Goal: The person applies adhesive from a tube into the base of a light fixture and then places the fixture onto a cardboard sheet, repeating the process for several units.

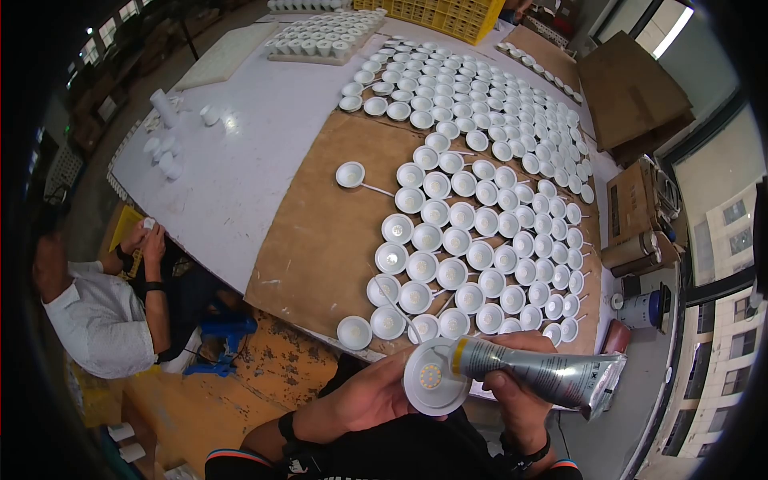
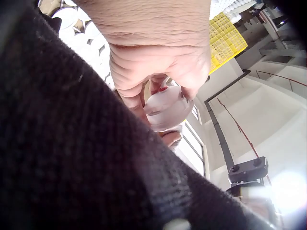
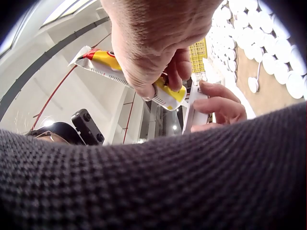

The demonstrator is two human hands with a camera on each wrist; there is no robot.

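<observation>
My left hand (image 1: pixel 362 402) grips a round white LED downlight (image 1: pixel 432 394) by its edge, its face with a ring of small yellow chips turned up. In the left wrist view, thumb and fingers spread round the back of the downlight (image 2: pixel 168 112), where a bit of red shows. My right hand (image 1: pixel 518 400) holds a silver squeeze tube (image 1: pixel 552 374) with a yellow band. The tube's nozzle end overlaps the upper right rim of the downlight. From the right wrist view, fingers and thumb pinch the tube (image 3: pixel 168 98) near its nozzle, close beside the downlight's edge.
Rows of similar white downlights (image 1: pixel 452 272) cover brown cardboard (image 1: pixel 300 232) on the table. Further back stand a tray of white cups (image 1: pixel 320 40) and a yellow crate (image 1: pixel 436 18). Another person (image 1: pixel 104 320) sits at the left edge. Cardboard boxes (image 1: pixel 632 196) stand on the right.
</observation>
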